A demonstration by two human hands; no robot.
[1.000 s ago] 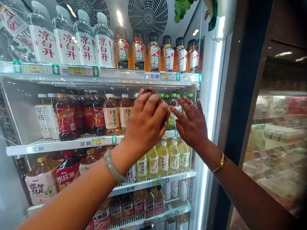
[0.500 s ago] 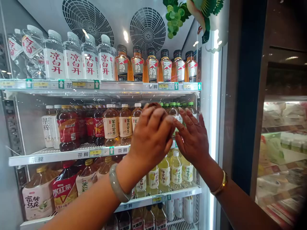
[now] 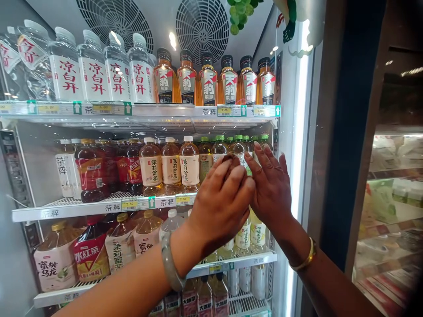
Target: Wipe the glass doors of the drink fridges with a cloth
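My left hand [image 3: 221, 207], with a pale bangle [image 3: 170, 264] at the wrist, is raised in front of the drinks shelves. Its fingers are curled closed; a dark brown patch shows just above them, and I cannot make out what it is. Beside it on the right, my right hand [image 3: 272, 189] has its fingers stretched out, with a gold bracelet [image 3: 306, 255] on its wrist. The two hands touch or overlap at the edge. Behind them, partly hidden, stand green-capped bottles [image 3: 220, 143]. Glints suggest a glass pane in front of the shelves.
Clear water bottles [image 3: 90, 75] and amber bottles [image 3: 208, 83] line the top shelf. Lower shelves hold tea bottles [image 3: 152, 165] and larger jugs [image 3: 56, 264]. A bright light strip [image 3: 297, 145] runs down the right side, beside a dark door frame [image 3: 350, 132].
Both hands have shifted slightly right relative to the shelves, and my left hand has moved lower. The view has tilted down a little.
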